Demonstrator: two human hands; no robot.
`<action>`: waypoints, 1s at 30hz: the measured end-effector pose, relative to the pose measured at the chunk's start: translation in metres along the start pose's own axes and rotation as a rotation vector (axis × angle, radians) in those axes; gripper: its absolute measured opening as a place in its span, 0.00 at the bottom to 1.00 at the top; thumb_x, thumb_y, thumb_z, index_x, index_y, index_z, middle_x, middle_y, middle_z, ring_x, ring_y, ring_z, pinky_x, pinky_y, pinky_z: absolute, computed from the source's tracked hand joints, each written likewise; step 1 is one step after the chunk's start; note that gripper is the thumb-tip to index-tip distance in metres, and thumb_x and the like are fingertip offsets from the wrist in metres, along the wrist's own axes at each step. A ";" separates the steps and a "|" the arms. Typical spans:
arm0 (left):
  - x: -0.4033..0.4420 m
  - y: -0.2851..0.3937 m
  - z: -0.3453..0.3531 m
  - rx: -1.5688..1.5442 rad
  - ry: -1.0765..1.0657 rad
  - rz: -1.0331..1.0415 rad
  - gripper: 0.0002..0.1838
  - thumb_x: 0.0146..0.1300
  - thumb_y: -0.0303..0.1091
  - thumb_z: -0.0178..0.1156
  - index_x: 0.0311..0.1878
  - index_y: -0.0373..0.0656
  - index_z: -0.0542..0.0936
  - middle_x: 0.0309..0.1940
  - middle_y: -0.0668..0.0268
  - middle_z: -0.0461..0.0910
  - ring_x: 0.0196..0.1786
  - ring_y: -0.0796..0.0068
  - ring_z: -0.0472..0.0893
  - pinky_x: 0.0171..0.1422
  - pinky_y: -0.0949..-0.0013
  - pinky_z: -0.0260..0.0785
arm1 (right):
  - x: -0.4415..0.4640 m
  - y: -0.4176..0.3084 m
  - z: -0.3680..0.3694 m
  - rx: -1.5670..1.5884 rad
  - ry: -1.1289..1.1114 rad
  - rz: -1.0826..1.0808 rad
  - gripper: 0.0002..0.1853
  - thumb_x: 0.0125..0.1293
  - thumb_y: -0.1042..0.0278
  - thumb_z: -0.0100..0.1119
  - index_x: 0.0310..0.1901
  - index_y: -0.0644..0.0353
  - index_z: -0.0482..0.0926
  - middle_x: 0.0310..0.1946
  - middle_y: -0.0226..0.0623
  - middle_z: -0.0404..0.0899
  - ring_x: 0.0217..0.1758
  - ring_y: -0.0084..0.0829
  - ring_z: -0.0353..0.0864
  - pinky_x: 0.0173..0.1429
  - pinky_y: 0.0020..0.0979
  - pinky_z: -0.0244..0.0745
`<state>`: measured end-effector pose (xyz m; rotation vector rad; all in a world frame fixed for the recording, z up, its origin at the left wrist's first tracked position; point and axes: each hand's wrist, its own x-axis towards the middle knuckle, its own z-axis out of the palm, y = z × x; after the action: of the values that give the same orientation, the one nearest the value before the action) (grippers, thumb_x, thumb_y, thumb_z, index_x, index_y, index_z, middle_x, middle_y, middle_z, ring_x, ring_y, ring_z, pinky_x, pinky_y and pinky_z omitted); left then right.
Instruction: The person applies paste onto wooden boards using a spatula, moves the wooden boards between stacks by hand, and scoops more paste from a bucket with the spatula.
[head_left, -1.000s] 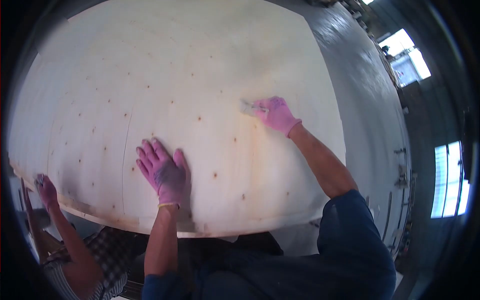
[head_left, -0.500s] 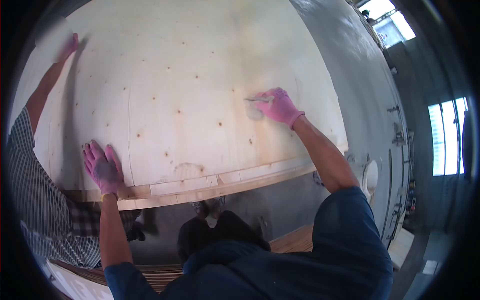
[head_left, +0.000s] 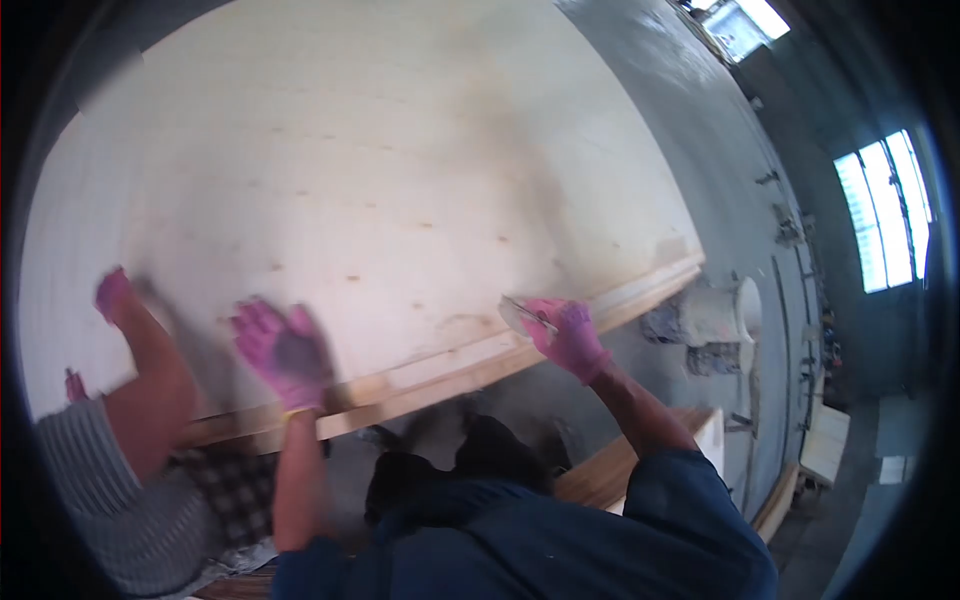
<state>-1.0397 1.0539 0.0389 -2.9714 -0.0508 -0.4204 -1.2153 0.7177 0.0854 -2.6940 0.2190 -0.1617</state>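
A large pale wooden sheet with small brown knots fills much of the view, slightly blurred by motion. My right hand, in a pink glove, is closed round a flat scraper near the sheet's front edge. The scraper's blade points left; whether it touches the wood is hard to tell. My left hand, in a pink glove with a grey patch, is at the front edge further left, its fingers spread over the sheet and nothing in it.
At the left a co-worker in a striped shirt reaches over the sheet with a pink-gloved hand. White buckets stand on the grey floor beyond the right corner. Stacked boards lie at my right side.
My view has shifted. My right hand has come with the scraper from the middle of the sheet to its front edge. The co-worker's hand has drawn back from the far left.
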 end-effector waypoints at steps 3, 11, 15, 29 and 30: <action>-0.001 -0.002 -0.004 -0.187 -0.024 0.049 0.36 0.69 0.52 0.54 0.72 0.36 0.67 0.75 0.49 0.63 0.79 0.50 0.58 0.82 0.49 0.47 | 0.035 -0.035 0.029 0.386 -0.058 0.054 0.13 0.63 0.67 0.66 0.48 0.60 0.82 0.40 0.38 0.86 0.40 0.31 0.85 0.42 0.36 0.78; 0.119 -0.063 0.019 -0.386 -0.016 -0.069 0.37 0.68 0.48 0.56 0.74 0.36 0.63 0.77 0.50 0.59 0.80 0.49 0.54 0.83 0.48 0.44 | 0.321 -0.099 0.054 1.189 -0.032 0.369 0.10 0.64 0.65 0.69 0.44 0.57 0.83 0.34 0.27 0.82 0.32 0.20 0.78 0.34 0.26 0.75; 0.131 -0.062 0.016 -0.390 -0.119 -0.095 0.36 0.69 0.45 0.55 0.75 0.36 0.61 0.77 0.49 0.57 0.81 0.48 0.52 0.83 0.46 0.40 | 0.480 -0.092 0.118 1.586 0.035 0.521 0.12 0.63 0.63 0.69 0.45 0.57 0.83 0.36 0.29 0.82 0.33 0.24 0.79 0.35 0.30 0.78; 0.131 -0.065 0.017 -0.447 -0.081 -0.099 0.36 0.68 0.47 0.55 0.73 0.34 0.64 0.76 0.48 0.59 0.80 0.46 0.53 0.83 0.45 0.40 | 0.420 -0.163 0.107 -0.103 -0.315 -0.309 0.22 0.63 0.50 0.58 0.53 0.53 0.84 0.51 0.48 0.83 0.57 0.48 0.80 0.70 0.43 0.66; 0.128 -0.066 0.019 -0.460 -0.075 -0.094 0.36 0.69 0.47 0.55 0.73 0.34 0.64 0.76 0.48 0.58 0.80 0.46 0.52 0.83 0.45 0.40 | 0.387 -0.163 0.101 -0.078 -0.331 -0.311 0.20 0.64 0.51 0.58 0.51 0.52 0.85 0.50 0.46 0.84 0.56 0.47 0.80 0.69 0.43 0.67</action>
<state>-0.9145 1.1239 0.0650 -3.4486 -0.1164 -0.3745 -0.7994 0.8360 0.0947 -2.7644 -0.3002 0.2049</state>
